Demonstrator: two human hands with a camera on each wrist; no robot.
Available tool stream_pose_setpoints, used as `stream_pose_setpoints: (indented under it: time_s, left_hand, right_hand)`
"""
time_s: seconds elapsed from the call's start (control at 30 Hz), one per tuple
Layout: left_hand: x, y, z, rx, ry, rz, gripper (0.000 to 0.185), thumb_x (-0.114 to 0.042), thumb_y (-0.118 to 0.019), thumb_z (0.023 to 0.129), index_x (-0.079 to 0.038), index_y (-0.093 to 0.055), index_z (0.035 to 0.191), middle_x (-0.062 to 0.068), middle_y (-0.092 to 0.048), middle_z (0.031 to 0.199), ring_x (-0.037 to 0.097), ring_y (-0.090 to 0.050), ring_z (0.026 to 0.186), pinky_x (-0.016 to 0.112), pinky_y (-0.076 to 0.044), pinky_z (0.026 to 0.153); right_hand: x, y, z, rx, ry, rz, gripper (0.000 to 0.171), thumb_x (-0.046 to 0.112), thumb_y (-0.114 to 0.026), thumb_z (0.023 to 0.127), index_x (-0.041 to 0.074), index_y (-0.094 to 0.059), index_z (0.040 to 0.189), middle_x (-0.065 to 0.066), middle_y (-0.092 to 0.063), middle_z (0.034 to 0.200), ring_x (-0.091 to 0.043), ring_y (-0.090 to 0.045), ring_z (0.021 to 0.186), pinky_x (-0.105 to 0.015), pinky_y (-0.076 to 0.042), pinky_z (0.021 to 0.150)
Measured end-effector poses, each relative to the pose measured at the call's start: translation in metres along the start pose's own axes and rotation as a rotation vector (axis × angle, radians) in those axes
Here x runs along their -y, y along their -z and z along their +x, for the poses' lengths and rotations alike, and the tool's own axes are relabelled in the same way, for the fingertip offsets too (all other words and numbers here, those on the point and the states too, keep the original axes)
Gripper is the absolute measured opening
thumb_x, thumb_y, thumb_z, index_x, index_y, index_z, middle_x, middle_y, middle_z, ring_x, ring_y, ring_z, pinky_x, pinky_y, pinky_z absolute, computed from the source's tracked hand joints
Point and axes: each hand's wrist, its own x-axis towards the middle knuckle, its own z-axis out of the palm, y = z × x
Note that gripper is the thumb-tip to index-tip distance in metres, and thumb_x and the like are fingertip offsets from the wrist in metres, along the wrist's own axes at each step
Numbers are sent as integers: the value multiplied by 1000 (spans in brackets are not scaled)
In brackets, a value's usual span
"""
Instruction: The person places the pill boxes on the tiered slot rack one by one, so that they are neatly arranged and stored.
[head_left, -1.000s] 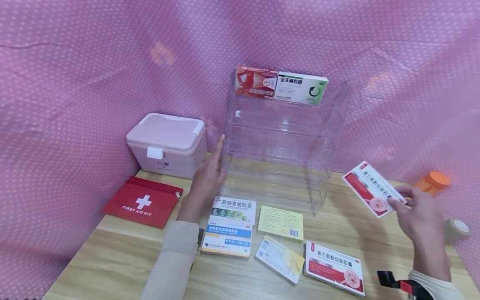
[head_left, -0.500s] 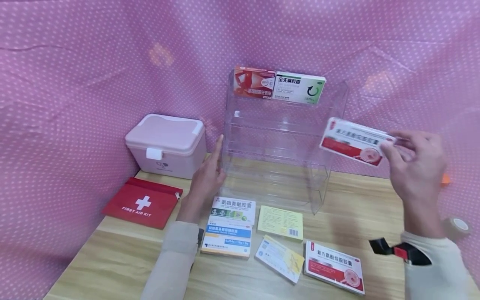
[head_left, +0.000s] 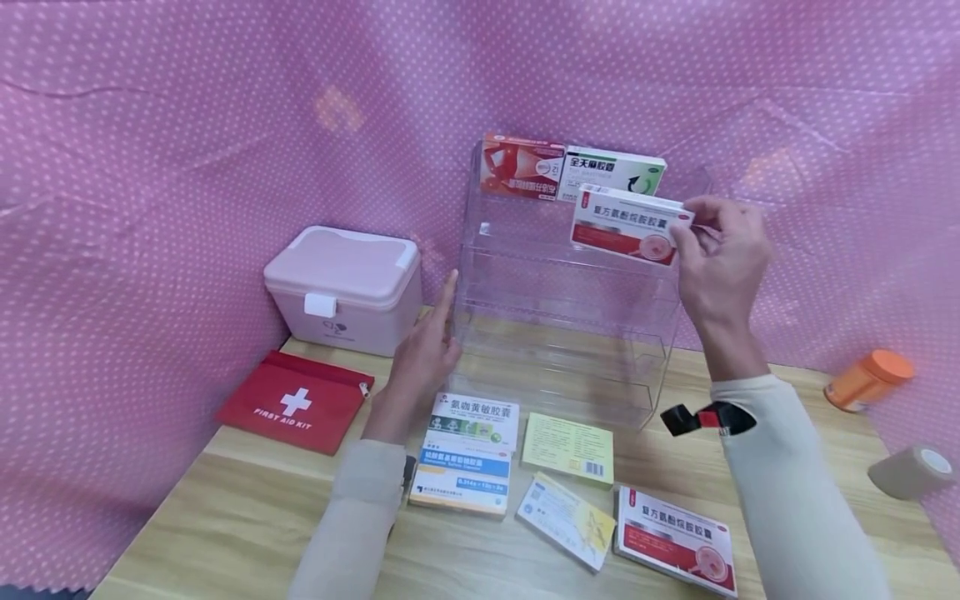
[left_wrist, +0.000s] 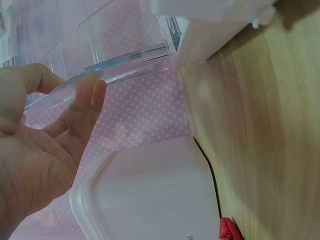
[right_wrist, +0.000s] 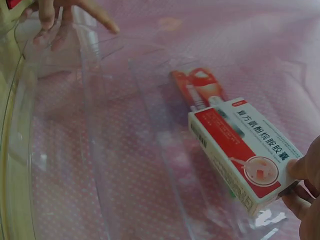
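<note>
My right hand (head_left: 716, 250) pinches one end of a red-and-white medicine box (head_left: 628, 223) and holds it level in front of the top tier of a clear acrylic shelf rack (head_left: 555, 333). The right wrist view shows this box (right_wrist: 245, 150) just over the rack's top edge. Two boxes stand on the top tier: an orange one (head_left: 521, 167) and a white-green one (head_left: 615, 171). My left hand (head_left: 423, 354) rests open against the rack's left side, fingers (left_wrist: 85, 107) straight along the clear wall.
Several medicine boxes (head_left: 468, 450) lie on the wooden table (head_left: 225, 508) in front of the rack. A pink lidded case (head_left: 345, 287) and a red first aid pouch (head_left: 296, 404) sit at left. An orange bottle (head_left: 866, 379) and a bandage roll (head_left: 907, 471) lie at right.
My right hand has lifted the red-and-white box from low at the right up and leftward to the rack's top tier. The left hand has stayed against the rack.
</note>
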Motion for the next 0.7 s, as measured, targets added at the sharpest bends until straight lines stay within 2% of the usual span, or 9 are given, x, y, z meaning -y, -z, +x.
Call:
stream_pose_setpoints:
  time_s: [0.23,0.37,0.57,0.7]
  left_hand:
    - [-3,1,0,11,17,-4,121,-5,-71,98,-67,13,161,10,-48,168,37,-62,134,60,-58,104]
    - [-2,2,-1,6,15,-5,122,-5,-71,98,-67,13,160,11,-52,164,37,-64,130,59,-59,102]
    - [0,3,-2,-6,5,-4,122,-4,-71,97,-67,12,161,13,-60,154,35,-67,117,56,-60,95]
    - [-1,3,-1,-3,-6,-11,121,-3,-70,97,-67,11,161,13,-57,158,36,-66,122,58,-60,98]
  right_hand:
    - [-9,-30,5,47,33,-79,21,-6,-73,95,-11,-73,115,10,-44,102,-29,-74,111,-20,-59,102]
    - [-11,-42,6,60,33,-116,22,-5,-72,96,-9,-72,117,2,-46,104,-30,-71,114,-27,-60,104]
    - [-10,-54,12,87,22,-148,24,-3,-71,96,-8,-72,119,0,-45,104,-28,-63,115,-32,-59,108]
    - [-8,-58,15,119,14,-173,23,-3,-70,98,-6,-72,121,-10,-51,109,-31,-66,117,-34,-59,107]
